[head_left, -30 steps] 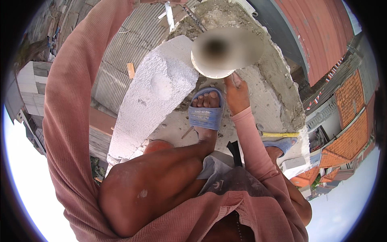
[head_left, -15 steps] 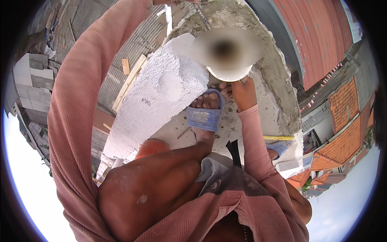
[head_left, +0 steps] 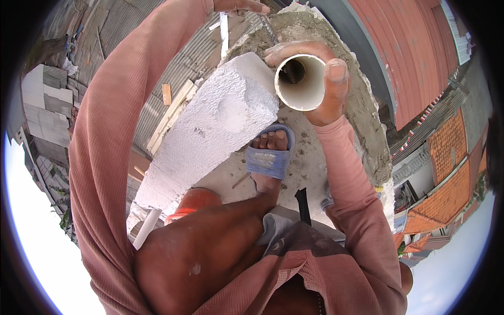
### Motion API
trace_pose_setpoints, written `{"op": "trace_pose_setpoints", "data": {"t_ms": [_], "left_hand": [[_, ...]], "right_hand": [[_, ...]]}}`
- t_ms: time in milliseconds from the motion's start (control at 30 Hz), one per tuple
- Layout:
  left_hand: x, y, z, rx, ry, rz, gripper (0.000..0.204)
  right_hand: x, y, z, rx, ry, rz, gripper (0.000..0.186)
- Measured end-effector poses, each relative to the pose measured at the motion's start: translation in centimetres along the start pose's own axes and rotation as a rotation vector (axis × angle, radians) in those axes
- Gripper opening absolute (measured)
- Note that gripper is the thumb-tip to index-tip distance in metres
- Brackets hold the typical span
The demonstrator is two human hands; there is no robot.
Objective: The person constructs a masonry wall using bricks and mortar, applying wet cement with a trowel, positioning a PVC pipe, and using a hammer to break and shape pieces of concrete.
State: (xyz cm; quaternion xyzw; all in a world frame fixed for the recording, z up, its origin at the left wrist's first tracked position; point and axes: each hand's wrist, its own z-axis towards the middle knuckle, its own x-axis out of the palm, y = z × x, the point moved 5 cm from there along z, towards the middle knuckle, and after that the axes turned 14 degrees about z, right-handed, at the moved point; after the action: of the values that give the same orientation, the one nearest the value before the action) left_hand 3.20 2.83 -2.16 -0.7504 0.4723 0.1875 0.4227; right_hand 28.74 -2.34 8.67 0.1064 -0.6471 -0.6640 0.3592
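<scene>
- The white pipe [head_left: 315, 93] is in front of you, just beyond your foot, its round mouth facing up toward your head; deeper inside it looks dark.
- Your right hand [head_left: 334, 97] has hold of it: the fingers curl around the far side and the thumb lies along the right side, closed against the wall.
- Your left hand [head_left: 239, 5] is at the upper edge of the view, one digit stretched out near a dark rod [head_left: 271, 30]; the rest is cut off, so you cannot tell how far it is open or whether it grips anything.
- Just left of the pipe lies a rough white block [head_left: 210, 121]; whether they touch is unclear.
- Grey mortar [head_left: 362, 107] runs along the ledge behind and right of the pipe.
- Nearer you are your blue sandal [head_left: 268, 163] and a red-orange bucket [head_left: 202, 199], partly behind your leg.
</scene>
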Motion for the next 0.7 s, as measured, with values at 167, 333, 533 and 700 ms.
{"op": "trace_pose_setpoints", "data": {"t_ms": [167, 333, 533, 700], "left_hand": [[0.3, -1.0, -0.7, -0.041, 0.06, 0.122, 0.048], [-0.1, -0.2, -0.5, -0.043, 0.135, 0.068, 0.049], [-0.4, -0.6, -1.0, -0.047, 0.165, -0.002, 0.052], [0.8, 1.4, -1.6, -0.065, 0.076, -0.034, 0.046]], "right_hand": [[0.5, -0.4, 0.4, 0.098, 0.053, -0.023, 0.057], [1.0, 0.1, 0.9, 0.098, 0.114, -0.068, 0.069], [-1.0, 0.9, 1.3, -0.263, 0.076, -0.239, 0.056], [-4.5, -1.5, -9.1, 0.343, -0.285, -0.571, 0.036]]}}
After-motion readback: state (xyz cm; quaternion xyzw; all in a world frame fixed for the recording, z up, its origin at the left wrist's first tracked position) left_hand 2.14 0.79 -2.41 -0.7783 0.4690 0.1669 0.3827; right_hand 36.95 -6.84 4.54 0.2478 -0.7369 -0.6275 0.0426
